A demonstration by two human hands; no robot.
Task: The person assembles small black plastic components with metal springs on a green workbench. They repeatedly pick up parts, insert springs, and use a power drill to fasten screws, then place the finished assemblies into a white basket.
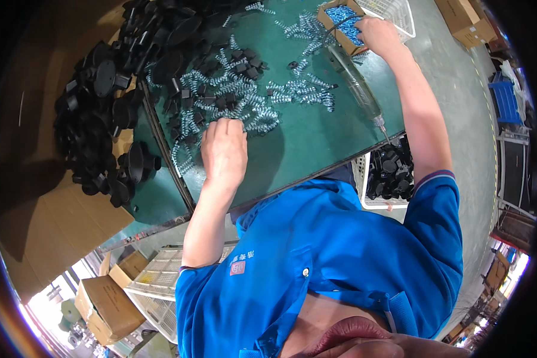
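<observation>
Green tabletop [316, 140] with coil springs [249, 98] just beyond the left hand [225, 149]

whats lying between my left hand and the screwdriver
In the head view, coiled springs and a few small black pieces lie between the left hand and the screwdriver, with some bare green table.

Silvery springs [247, 92] lie heaped – small blue pieces [342, 19] sit boxed.
</observation>
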